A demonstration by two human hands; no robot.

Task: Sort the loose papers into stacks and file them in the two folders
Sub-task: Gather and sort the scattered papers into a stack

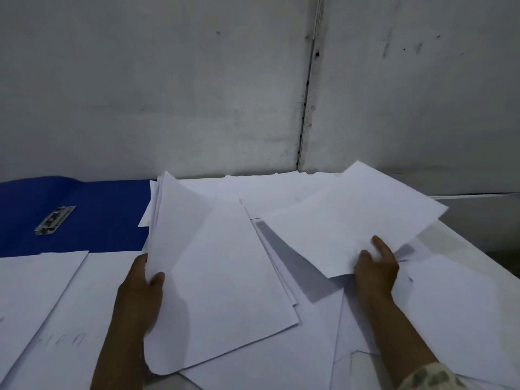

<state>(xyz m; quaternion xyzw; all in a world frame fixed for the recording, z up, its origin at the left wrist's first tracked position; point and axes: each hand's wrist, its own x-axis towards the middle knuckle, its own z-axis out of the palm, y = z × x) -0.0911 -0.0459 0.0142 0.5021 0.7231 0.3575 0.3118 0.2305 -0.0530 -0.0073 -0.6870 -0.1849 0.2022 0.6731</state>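
Head view: left hand (140,294) grips a blank white sheaf (219,277); right hand (375,266) pinches one, perhaps more, plain sheet (349,220).

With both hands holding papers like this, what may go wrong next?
1. The left hand grips a thick stack only at one edge; its sheets fan apart at the top and may slide out.
2. The right hand pinches a single sheet by its corner; it may bend or crease.
3. The loose papers reach the table edge and might fall off.
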